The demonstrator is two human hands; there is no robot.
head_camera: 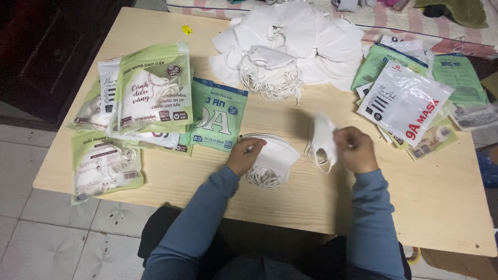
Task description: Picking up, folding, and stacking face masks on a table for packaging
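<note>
My right hand (356,150) holds a folded white face mask (321,141) upright just above the wooden table (441,197), its ear loops hanging below. My left hand (244,155) rests on a small stack of white masks (274,162) lying flat near the table's front edge, fingers curled over its left side. Both arms wear blue-grey sleeves.
A big heap of loose white masks (290,46) lies at the back centre. Filled green and white mask packets (153,93) are stacked at the left, with one more (104,166) near the front left corner. Empty packets (410,98) lie at the right. A tiled floor shows at the left.
</note>
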